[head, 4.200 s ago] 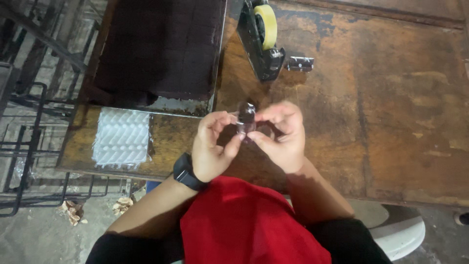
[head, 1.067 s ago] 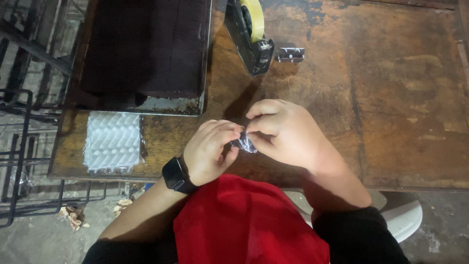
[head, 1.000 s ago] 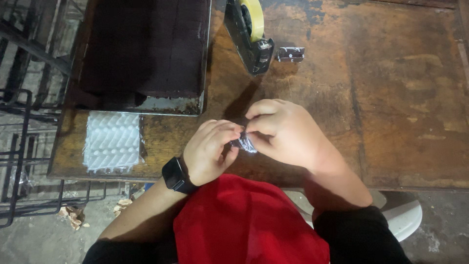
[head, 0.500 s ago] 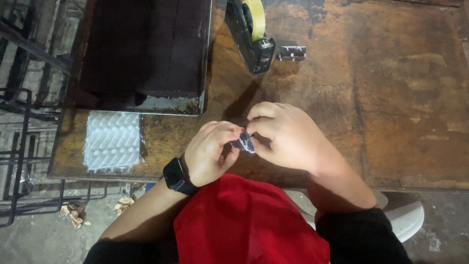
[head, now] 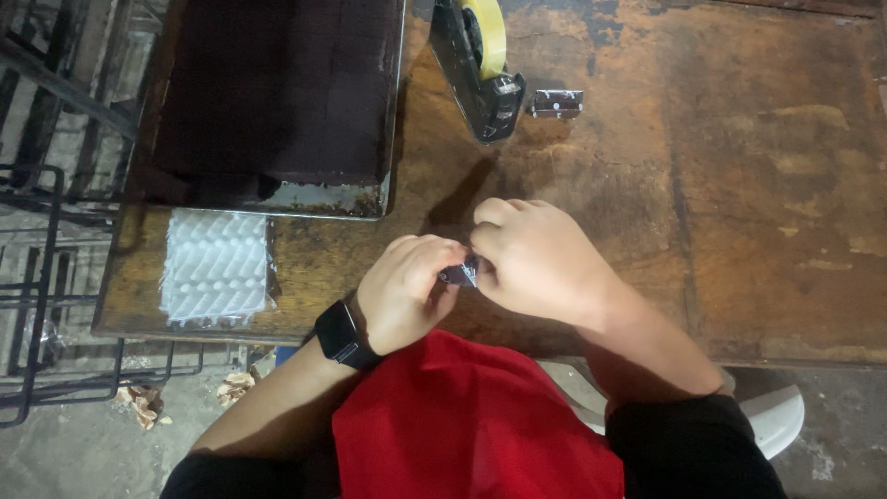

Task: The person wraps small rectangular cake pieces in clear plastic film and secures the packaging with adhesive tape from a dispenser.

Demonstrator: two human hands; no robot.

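Both my hands meet over the near edge of a worn brown wooden table (head: 758, 185). My left hand (head: 407, 291), with a black watch on its wrist, and my right hand (head: 540, 263) pinch a small shiny wrapped piece (head: 459, 273) between their fingertips. Most of the piece is hidden by my fingers. A second small shiny wrapped piece (head: 555, 103) lies on the table farther away, beside a black tape dispenser (head: 480, 69) with a yellowish roll.
A big dark tray (head: 268, 102) fills the far left of the table. A white ridged pack (head: 214, 266) lies near the left front corner. Black metal racks (head: 37, 231) stand left of the table. My red cloth lap (head: 462, 425) is below.
My hands have come down from above the table toward its near edge, still working the small piece. In the last second they barely shift.
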